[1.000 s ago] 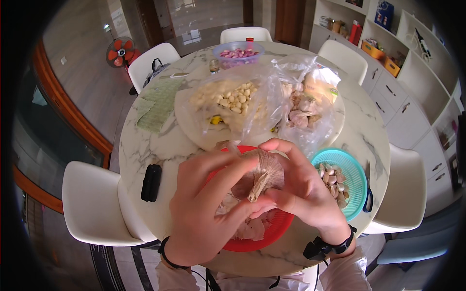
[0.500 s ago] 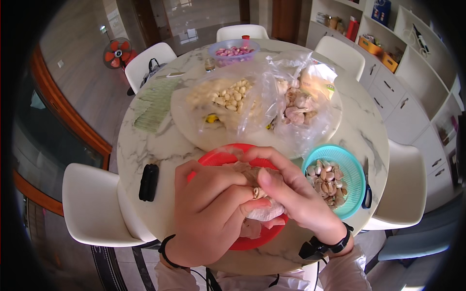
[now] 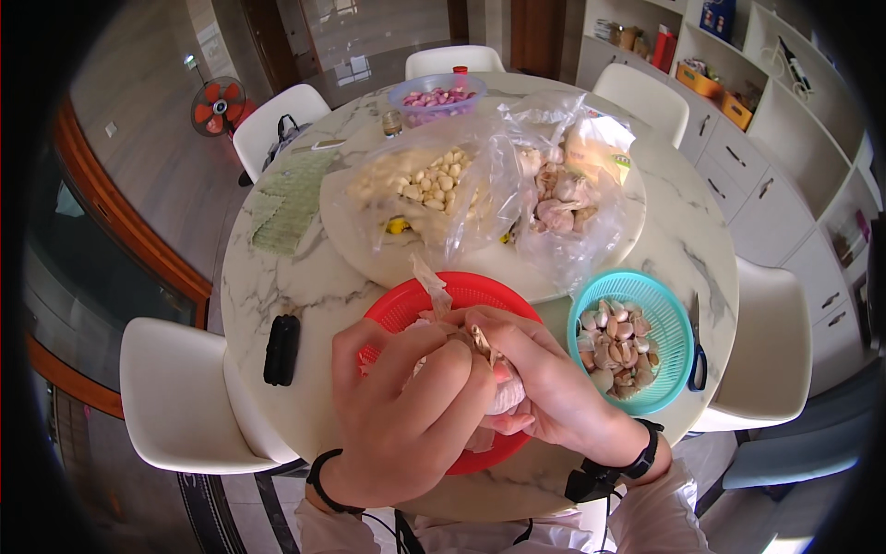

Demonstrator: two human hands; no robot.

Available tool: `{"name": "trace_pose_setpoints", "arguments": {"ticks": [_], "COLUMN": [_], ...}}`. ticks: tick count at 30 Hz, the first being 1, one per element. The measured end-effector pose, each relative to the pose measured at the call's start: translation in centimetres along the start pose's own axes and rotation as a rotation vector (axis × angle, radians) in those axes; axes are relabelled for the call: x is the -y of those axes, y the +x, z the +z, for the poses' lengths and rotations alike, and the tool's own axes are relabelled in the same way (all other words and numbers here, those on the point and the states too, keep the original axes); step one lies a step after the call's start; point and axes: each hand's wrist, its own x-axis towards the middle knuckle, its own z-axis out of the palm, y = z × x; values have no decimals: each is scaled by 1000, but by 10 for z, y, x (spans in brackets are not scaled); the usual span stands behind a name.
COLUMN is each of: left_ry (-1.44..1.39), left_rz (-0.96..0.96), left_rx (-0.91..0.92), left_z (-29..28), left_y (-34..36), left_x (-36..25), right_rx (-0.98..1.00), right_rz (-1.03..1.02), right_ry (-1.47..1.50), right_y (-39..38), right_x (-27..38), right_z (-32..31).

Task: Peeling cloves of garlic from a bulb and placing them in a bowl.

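Observation:
Over a red plastic basket (image 3: 471,283), both of my hands are closed on one garlic bulb (image 3: 507,397). My right hand (image 3: 563,397) wraps it from the right, with the thumb on top near the dry stem. From the left, my left hand (image 3: 397,406) has its bent fingers pressed against the bulb's top; its fingertips are partly hidden. A papery strip of garlic skin (image 3: 432,284) sticks up beyond the fingers. More peel lies in the basket beneath. To the right, a turquoise basket (image 3: 681,337) contains separated, unpeeled garlic cloves (image 3: 623,343).
On the raised round centre are a clear bag of peeled cloves (image 3: 434,189) and a bag of whole garlic bulbs (image 3: 563,198). A bowl of shallots (image 3: 438,95) stands farther back. Scissors (image 3: 699,365) lie at right; a black case (image 3: 282,349) and green cloth (image 3: 293,208) at left.
A strip of skin now stands up above the basket's far side. My left fingers have shifted over the bulb's top, and the stem shows between the hands. The view has moved slightly.

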Motion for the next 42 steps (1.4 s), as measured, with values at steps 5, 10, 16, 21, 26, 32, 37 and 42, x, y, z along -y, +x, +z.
{"name": "trace_pose_setpoints", "arguments": {"ticks": [5, 10, 16, 21, 26, 32, 37, 42], "left_ry": [-54, -145, -228, -427, -702, -975, -1050, -1191], "left_rz": [39, 66, 115, 232, 128, -104, -154, -315], "left_rx": [-42, -114, -264, -424, -292, -263, -460, -420], "left_z": [1, 5, 7, 19, 16, 17, 24, 16], "left_y": [-2, -2, -6, -3, -5, -3, -4, -3], "left_x": [2, 2, 1, -1, 0, -5, -8, -3], "right_rx": [-16, -6, 15, 38, 66, 57, 28, 87], "right_rz": [26, 65, 116, 113, 185, 202, 174, 144], "right_ry": [36, 92, 186, 222, 279, 287, 202, 261], "right_y": [-3, -7, -12, -14, -17, -20, -17, -9], "right_x": [0, 0, -1, -1, 2, 3, 6, 8], "right_z": [4, 4, 8, 9, 4, 6, 10, -1]}}
